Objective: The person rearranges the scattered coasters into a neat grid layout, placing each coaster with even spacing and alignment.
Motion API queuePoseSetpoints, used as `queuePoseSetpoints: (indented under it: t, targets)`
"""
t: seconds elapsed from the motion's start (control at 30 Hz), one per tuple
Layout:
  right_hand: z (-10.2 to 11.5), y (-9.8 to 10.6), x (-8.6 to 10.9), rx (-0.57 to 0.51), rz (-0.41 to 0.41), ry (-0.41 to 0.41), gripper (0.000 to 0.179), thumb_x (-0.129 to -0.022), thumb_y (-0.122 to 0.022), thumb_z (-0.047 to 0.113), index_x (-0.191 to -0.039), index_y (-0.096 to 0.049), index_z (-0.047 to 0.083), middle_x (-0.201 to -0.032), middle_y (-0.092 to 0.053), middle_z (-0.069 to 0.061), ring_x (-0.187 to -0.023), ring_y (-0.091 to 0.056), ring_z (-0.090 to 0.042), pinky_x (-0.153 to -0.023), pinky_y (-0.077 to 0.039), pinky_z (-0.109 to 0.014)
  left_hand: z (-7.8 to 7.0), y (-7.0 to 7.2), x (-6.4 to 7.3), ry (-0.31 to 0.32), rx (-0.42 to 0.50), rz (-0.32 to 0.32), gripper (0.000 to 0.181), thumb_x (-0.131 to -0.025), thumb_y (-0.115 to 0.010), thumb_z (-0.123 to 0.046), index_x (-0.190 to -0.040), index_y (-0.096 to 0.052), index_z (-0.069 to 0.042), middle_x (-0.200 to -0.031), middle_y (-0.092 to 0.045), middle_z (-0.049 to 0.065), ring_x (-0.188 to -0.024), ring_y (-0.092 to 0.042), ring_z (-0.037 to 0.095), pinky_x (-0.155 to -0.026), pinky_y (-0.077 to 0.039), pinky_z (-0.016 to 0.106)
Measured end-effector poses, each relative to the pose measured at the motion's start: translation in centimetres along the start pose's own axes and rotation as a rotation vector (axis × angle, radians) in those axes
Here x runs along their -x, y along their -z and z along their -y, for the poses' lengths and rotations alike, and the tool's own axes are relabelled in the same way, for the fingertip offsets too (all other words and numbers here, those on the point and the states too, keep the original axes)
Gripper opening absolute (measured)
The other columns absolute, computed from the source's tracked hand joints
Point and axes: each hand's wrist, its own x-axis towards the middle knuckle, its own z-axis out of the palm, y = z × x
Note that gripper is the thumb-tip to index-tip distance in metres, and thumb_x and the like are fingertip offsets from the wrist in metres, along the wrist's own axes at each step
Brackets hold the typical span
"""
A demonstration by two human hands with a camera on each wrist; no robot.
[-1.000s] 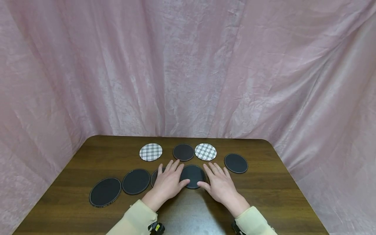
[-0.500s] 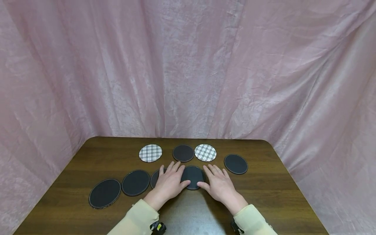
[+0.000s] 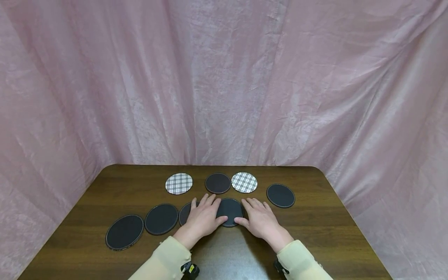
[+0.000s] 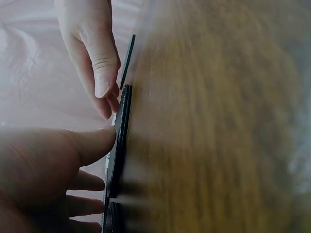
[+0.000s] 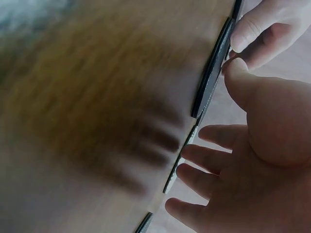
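Observation:
A black round coaster (image 3: pixel 230 212) with a stitched rim lies flat on the table between my two hands. My left hand (image 3: pixel 201 221), fingers spread and fairly straight, hovers at its left side, partly covering another dark coaster (image 3: pixel 184 213). On the right side, my right hand (image 3: pixel 259 221) is held palm down with its fingers extended. Both thumbs point inward over the near part of the middle coaster. In the left wrist view, the left thumb (image 4: pixel 99 145) comes close to the edge of the coaster (image 4: pixel 120 141); whether it touches, I cannot tell.
Behind the hands are a white plaid coaster (image 3: pixel 179 183), a dark brown coaster (image 3: pixel 218 183) and a second plaid coaster (image 3: pixel 244 182). Black coasters lie at right (image 3: pixel 280 195) and left (image 3: pixel 125 232), (image 3: pixel 161 219). A pink curtain (image 3: pixel 224 85) hangs beyond the wooden table (image 3: pixel 332 241).
My left hand has shifted slightly right over the middle coaster. The right hand is nearly still. The head view has tilted a little, so the table sits slightly lower; the coasters keep their places.

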Motion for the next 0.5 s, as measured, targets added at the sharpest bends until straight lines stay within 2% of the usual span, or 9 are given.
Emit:
queuePoseSetpoints:
  t: [0.5]
  targets:
    - [0.28, 0.13, -0.90, 0.021, 0.011, 0.004, 0.074, -0.103, -0.077, 0.051, -0.153, -0.062, -0.001, -0.160, -0.054, -0.023, -0.153, -0.047, -0.042, -0.125, -0.035, -0.063, -0.02, 0.32, -0.47, 0.015, 0.001, 0.007, 0.070, -0.098, -0.083, -0.052, -0.147, -0.067, -0.003, -0.158, -0.056, 0.024, -0.154, -0.045, 0.046, -0.120, -0.032, 0.075]
